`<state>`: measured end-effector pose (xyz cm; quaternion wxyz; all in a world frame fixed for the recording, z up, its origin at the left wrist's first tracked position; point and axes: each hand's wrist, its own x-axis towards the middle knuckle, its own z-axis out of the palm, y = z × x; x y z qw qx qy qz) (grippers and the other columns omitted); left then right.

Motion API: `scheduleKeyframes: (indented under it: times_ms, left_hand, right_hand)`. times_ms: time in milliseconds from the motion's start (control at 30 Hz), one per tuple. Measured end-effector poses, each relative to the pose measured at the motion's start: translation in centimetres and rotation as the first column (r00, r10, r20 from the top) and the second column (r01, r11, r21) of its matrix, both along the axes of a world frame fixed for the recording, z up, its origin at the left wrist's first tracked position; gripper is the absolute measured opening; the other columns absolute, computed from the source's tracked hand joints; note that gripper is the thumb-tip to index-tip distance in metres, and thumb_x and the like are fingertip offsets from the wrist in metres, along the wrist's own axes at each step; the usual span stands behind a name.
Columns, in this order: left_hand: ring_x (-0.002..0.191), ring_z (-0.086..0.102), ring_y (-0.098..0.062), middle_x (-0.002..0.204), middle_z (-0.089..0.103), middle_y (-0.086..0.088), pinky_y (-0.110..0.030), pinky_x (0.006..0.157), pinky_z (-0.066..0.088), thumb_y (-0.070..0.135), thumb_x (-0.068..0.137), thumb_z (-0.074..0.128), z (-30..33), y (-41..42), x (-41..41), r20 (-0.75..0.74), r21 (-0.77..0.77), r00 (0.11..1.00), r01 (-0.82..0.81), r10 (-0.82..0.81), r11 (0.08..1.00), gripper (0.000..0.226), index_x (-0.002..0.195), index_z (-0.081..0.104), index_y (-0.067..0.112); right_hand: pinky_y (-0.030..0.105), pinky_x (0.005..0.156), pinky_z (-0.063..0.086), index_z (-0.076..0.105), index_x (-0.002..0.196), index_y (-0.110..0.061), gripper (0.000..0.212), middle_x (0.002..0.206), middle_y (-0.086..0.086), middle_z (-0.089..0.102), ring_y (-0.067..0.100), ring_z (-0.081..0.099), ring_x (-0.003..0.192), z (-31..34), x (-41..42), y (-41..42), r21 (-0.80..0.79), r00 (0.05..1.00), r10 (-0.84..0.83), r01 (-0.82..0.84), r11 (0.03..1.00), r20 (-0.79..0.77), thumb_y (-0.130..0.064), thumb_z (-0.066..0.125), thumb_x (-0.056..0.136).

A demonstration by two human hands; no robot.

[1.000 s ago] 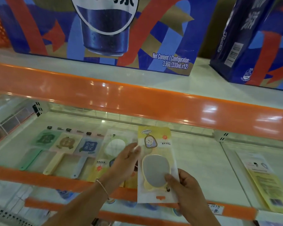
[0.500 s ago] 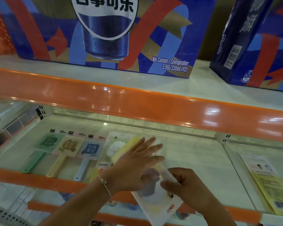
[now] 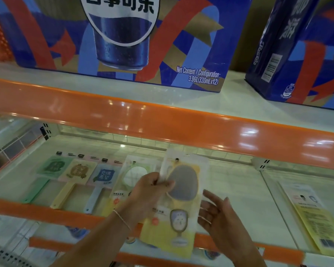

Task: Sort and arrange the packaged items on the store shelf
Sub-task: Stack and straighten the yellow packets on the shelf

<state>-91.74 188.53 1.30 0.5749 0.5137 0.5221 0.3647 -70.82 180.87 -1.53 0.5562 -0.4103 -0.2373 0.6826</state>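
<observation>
My left hand (image 3: 148,191) pinches the left edge of a yellow packaged hand mirror (image 3: 178,205), held flat over the white shelf (image 3: 237,191) with its mirror end pointing toward the back. My right hand (image 3: 218,216) hovers just right of the package, fingers spread, not touching it. Beside it on the left lies a packaged mirror with a green rim (image 3: 131,180), partly hidden by my left hand. Further left, three packaged hand mirrors lie in a row: green (image 3: 50,170), yellow (image 3: 75,176) and blue (image 3: 100,182).
An orange rail (image 3: 162,122) fronts the upper shelf, where a large blue cola carton (image 3: 123,41) and a second carton (image 3: 301,51) stand. A yellow flat package (image 3: 314,218) lies in the right shelf section beyond a divider. An orange front lip (image 3: 37,209) edges the working shelf.
The yellow package has been turned end for end, from the right hand's hold into my left hand. My right hand has let go and opened beside it.
</observation>
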Motion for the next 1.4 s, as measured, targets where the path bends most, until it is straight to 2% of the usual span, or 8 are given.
scheduleKeyframes:
  times_ms: [200,367,567,833,967,1100,1200,1400]
  left_hand:
    - [0.052,0.044,-0.008,0.061,0.048,0.004,-0.013,0.042,0.033,0.031,0.085,0.071,-1.3,-0.9,3.7,-0.109,-0.045,0.988,-0.113,0.107,0.993,0.029,0.068,0.054,0.015]
    - [0.055,0.047,-0.002,0.067,0.053,0.007,-0.007,0.045,0.034,0.040,0.094,0.058,-2.3,-1.6,4.7,-0.368,0.201,0.928,0.024,0.052,0.979,0.025,0.082,0.053,0.018]
    - [0.126,0.041,-0.014,0.137,0.046,0.003,-0.024,0.102,0.035,0.039,0.098,0.037,-6.5,-2.5,3.5,-0.689,0.512,0.713,0.352,0.130,0.784,0.049,0.142,0.040,0.019]
    - [0.124,0.055,-0.027,0.126,0.063,-0.008,-0.039,0.106,0.033,0.044,0.093,0.038,-9.2,-3.7,3.3,-0.900,0.384,0.404,0.557,0.163,0.737,0.046,0.117,0.065,0.016]
    - [0.126,0.053,-0.030,0.127,0.062,-0.011,-0.043,0.108,0.030,0.044,0.095,0.037,-9.5,-4.0,3.3,-0.903,0.404,0.375,0.573,0.211,0.713,0.046,0.117,0.065,0.015]
    - [0.132,0.047,-0.031,0.132,0.058,-0.011,-0.045,0.111,0.027,0.043,0.096,0.039,-10.2,-3.9,3.2,-0.899,0.419,0.372,0.582,0.230,0.697,0.045,0.120,0.064,0.014]
    - [0.132,0.047,-0.029,0.133,0.058,-0.011,-0.044,0.113,0.026,0.044,0.096,0.038,-10.5,-3.9,3.1,-0.893,0.432,0.383,0.583,0.235,0.689,0.046,0.121,0.063,0.015]
    - [0.130,0.049,-0.028,0.132,0.059,-0.010,-0.042,0.112,0.024,0.043,0.097,0.036,-10.6,-3.8,3.1,-0.883,0.450,0.399,0.574,0.246,0.684,0.046,0.120,0.064,0.016]
  right_hand:
    - [0.052,0.072,0.055,0.075,0.086,-0.017,0.006,0.089,0.028,0.070,0.033,0.067,0.077,-1.1,-1.9,-0.5,0.011,0.808,-0.117,0.135,0.991,0.578,-0.023,0.073,0.087]
    - [0.036,0.062,0.048,0.073,0.086,-0.008,0.012,0.085,0.023,0.071,0.025,0.061,0.070,-0.9,-0.2,-0.5,-0.052,0.738,-0.114,0.199,0.979,0.665,-0.020,0.071,0.088]
    - [0.037,0.059,0.053,0.074,0.084,-0.009,0.011,0.077,0.017,0.074,0.028,0.068,0.067,-0.9,3.8,0.8,-0.100,0.660,-0.077,0.226,0.969,0.748,-0.020,0.073,0.087]
    - [0.038,0.063,0.048,0.074,0.086,-0.009,0.013,0.080,0.018,0.073,0.028,0.063,0.070,-2.5,6.2,3.2,-0.126,0.587,-0.027,0.218,0.968,0.809,-0.022,0.074,0.085]
    - [0.031,0.062,0.048,0.073,0.082,-0.016,0.015,0.076,0.007,0.073,0.021,0.066,0.070,-3.0,5.7,3.9,-0.133,0.388,0.052,0.184,0.974,0.920,-0.032,0.073,0.084]
    - [0.023,0.056,0.047,0.059,0.125,-0.014,0.051,0.101,0.001,0.067,0.017,0.062,0.079,-3.3,4.3,4.2,-0.138,0.180,0.099,0.221,0.965,0.979,-0.044,0.067,0.085]
    - [0.029,0.059,0.048,0.059,0.123,-0.017,0.054,0.099,0.002,0.063,0.019,0.060,0.078,-4.2,3.9,4.4,-0.127,0.025,0.125,0.223,0.967,0.992,-0.051,0.061,0.081]
    - [0.044,0.102,0.038,0.047,0.134,-0.034,0.070,0.146,0.003,0.038,0.030,0.036,0.131,-3.7,2.6,3.7,-0.202,-0.205,0.218,0.096,0.975,0.954,-0.075,0.047,0.078]
